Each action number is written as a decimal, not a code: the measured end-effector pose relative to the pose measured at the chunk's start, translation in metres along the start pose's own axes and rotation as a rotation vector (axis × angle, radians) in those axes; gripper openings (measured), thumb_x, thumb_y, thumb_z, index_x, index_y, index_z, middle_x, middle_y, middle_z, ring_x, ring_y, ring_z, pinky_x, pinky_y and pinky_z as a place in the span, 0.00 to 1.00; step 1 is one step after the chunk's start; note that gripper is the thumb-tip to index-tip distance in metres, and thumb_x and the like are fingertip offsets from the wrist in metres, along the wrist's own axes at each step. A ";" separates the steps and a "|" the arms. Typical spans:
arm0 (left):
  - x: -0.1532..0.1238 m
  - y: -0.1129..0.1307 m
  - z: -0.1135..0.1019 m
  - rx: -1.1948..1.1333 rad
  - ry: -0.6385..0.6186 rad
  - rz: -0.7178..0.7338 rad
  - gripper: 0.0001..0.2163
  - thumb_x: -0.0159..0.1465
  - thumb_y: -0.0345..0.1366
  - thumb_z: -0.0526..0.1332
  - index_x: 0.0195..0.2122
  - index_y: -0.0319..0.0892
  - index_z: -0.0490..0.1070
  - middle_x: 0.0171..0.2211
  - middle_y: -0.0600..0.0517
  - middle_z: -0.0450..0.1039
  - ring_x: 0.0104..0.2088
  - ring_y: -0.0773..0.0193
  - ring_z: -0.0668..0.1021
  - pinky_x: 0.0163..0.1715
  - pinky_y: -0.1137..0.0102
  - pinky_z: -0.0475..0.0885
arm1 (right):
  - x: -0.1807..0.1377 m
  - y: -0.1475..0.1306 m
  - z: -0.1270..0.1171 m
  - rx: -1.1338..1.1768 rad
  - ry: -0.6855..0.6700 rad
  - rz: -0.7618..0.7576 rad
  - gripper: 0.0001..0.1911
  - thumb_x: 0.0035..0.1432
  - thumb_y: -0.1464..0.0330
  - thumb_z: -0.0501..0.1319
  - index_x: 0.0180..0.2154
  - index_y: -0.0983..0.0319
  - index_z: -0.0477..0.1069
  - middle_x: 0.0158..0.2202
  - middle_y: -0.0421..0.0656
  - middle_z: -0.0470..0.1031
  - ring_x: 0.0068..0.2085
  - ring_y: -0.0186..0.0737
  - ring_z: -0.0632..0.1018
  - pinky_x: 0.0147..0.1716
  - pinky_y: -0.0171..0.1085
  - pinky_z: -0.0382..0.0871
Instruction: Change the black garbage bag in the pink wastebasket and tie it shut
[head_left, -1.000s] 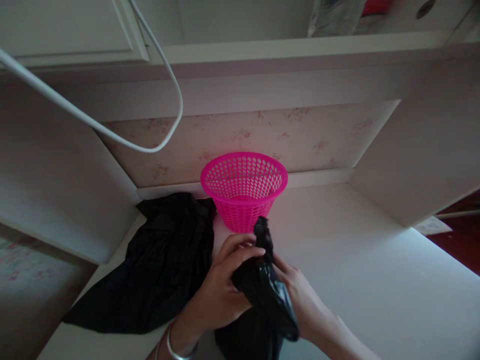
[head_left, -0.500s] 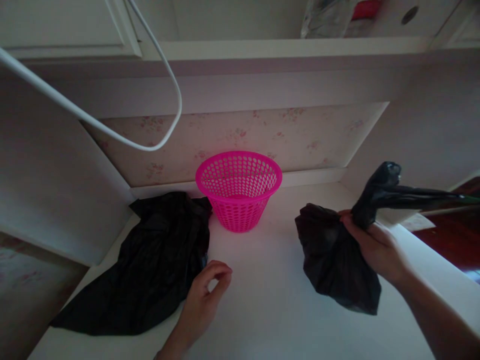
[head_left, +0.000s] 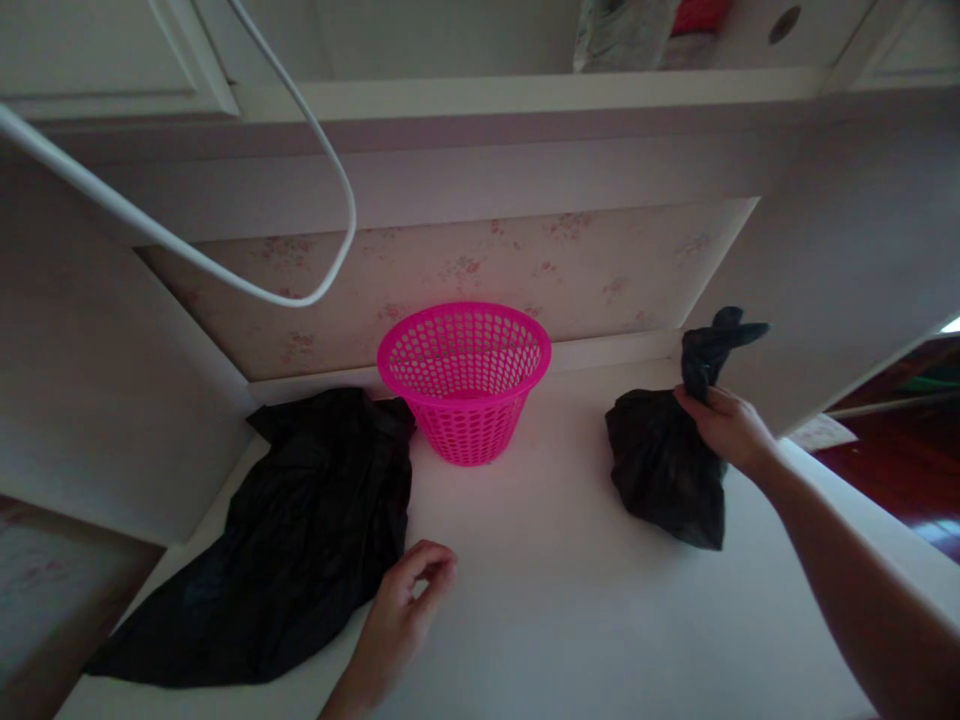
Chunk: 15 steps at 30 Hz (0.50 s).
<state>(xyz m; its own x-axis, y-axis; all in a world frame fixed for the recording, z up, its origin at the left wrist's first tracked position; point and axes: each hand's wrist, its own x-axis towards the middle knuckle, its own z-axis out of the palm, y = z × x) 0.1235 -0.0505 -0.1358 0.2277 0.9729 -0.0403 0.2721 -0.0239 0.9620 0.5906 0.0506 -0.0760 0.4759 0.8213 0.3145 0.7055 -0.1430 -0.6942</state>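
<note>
Nearest, in front of the pink mesh basket (head_left: 465, 380) and slightly to its left, the left hand (head_left: 405, 605) rests on the white desktop (head_left: 540, 610) with fingers loosely curled, holding nothing. It lies just beside the edge of a flat black plastic bag (head_left: 285, 540), which is spread out left of the basket and reaches up to touch its side. Right of the basket and well apart from it, the right hand (head_left: 724, 430) grips the neck of a knotted black bag (head_left: 664, 470) whose bulk sits on the desktop. The basket stands upright against the flowered back panel (head_left: 525, 270). Above it, to the left, a white cable (head_left: 330, 160) loops down.
</note>
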 end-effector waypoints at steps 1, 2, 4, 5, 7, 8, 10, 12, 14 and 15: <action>0.000 0.000 0.001 0.002 -0.002 0.003 0.16 0.66 0.51 0.62 0.34 0.43 0.78 0.33 0.50 0.76 0.36 0.60 0.78 0.40 0.70 0.73 | 0.001 0.000 0.003 -0.010 -0.039 0.010 0.22 0.60 0.53 0.63 0.30 0.67 0.79 0.31 0.49 0.77 0.36 0.45 0.77 0.37 0.44 0.65; 0.000 0.000 0.000 0.008 -0.001 0.001 0.16 0.66 0.51 0.62 0.35 0.43 0.78 0.34 0.50 0.76 0.37 0.59 0.79 0.40 0.69 0.74 | 0.002 -0.001 0.006 -0.017 -0.068 0.019 0.23 0.60 0.52 0.62 0.31 0.67 0.79 0.32 0.50 0.77 0.37 0.46 0.78 0.38 0.45 0.65; -0.003 0.000 -0.005 0.035 0.007 -0.011 0.16 0.66 0.51 0.62 0.35 0.43 0.78 0.35 0.49 0.77 0.37 0.59 0.79 0.41 0.69 0.74 | 0.001 0.001 0.011 -0.028 -0.103 0.037 0.24 0.59 0.51 0.63 0.35 0.67 0.80 0.35 0.52 0.79 0.40 0.50 0.79 0.41 0.46 0.66; -0.005 -0.001 -0.012 0.055 0.021 -0.021 0.16 0.66 0.51 0.62 0.36 0.44 0.79 0.36 0.49 0.78 0.38 0.58 0.80 0.42 0.69 0.75 | -0.001 0.002 0.012 -0.032 -0.110 0.043 0.24 0.59 0.51 0.63 0.38 0.67 0.81 0.38 0.54 0.80 0.43 0.53 0.80 0.43 0.47 0.67; -0.009 -0.004 -0.035 0.099 0.099 -0.048 0.15 0.65 0.52 0.63 0.38 0.45 0.80 0.39 0.48 0.80 0.41 0.57 0.81 0.44 0.68 0.75 | -0.005 0.007 0.010 -0.030 -0.119 0.044 0.25 0.57 0.51 0.65 0.44 0.65 0.80 0.44 0.55 0.81 0.48 0.55 0.80 0.47 0.47 0.67; -0.011 -0.006 -0.050 0.121 0.165 -0.074 0.16 0.63 0.52 0.64 0.38 0.45 0.80 0.40 0.48 0.80 0.43 0.55 0.81 0.46 0.67 0.75 | -0.007 0.010 0.008 -0.025 -0.124 0.039 0.26 0.56 0.51 0.66 0.47 0.64 0.80 0.46 0.54 0.81 0.50 0.55 0.79 0.49 0.47 0.68; -0.014 -0.010 -0.087 0.175 0.345 -0.166 0.18 0.59 0.55 0.66 0.40 0.46 0.79 0.42 0.48 0.82 0.45 0.51 0.82 0.48 0.64 0.76 | -0.015 0.015 0.004 -0.019 -0.123 0.008 0.30 0.54 0.51 0.69 0.52 0.62 0.77 0.51 0.53 0.79 0.53 0.53 0.79 0.53 0.45 0.68; -0.014 -0.014 -0.127 0.247 0.533 -0.262 0.21 0.55 0.56 0.66 0.41 0.46 0.79 0.43 0.48 0.82 0.47 0.45 0.81 0.51 0.57 0.75 | -0.025 0.018 0.000 -0.030 -0.089 -0.041 0.37 0.50 0.49 0.71 0.57 0.61 0.73 0.57 0.53 0.76 0.56 0.55 0.77 0.57 0.45 0.67; -0.012 -0.017 -0.164 0.359 0.631 -0.300 0.22 0.55 0.56 0.65 0.43 0.46 0.79 0.45 0.48 0.82 0.50 0.43 0.80 0.57 0.52 0.71 | -0.038 0.017 -0.002 -0.066 -0.044 -0.097 0.45 0.47 0.48 0.72 0.63 0.60 0.67 0.63 0.54 0.70 0.60 0.57 0.74 0.60 0.47 0.66; -0.010 -0.018 -0.181 0.408 0.662 -0.301 0.22 0.55 0.55 0.64 0.44 0.46 0.78 0.46 0.47 0.82 0.51 0.42 0.80 0.59 0.51 0.69 | -0.045 0.014 -0.003 -0.095 -0.002 -0.123 0.49 0.46 0.47 0.72 0.65 0.60 0.64 0.64 0.54 0.68 0.62 0.59 0.73 0.61 0.48 0.66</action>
<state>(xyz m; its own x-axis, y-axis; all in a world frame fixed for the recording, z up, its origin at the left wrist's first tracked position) -0.0528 -0.0185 -0.1041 -0.4705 0.8823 0.0096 0.5800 0.3011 0.7570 0.5808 0.0101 -0.0979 0.3823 0.8369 0.3918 0.8048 -0.0932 -0.5862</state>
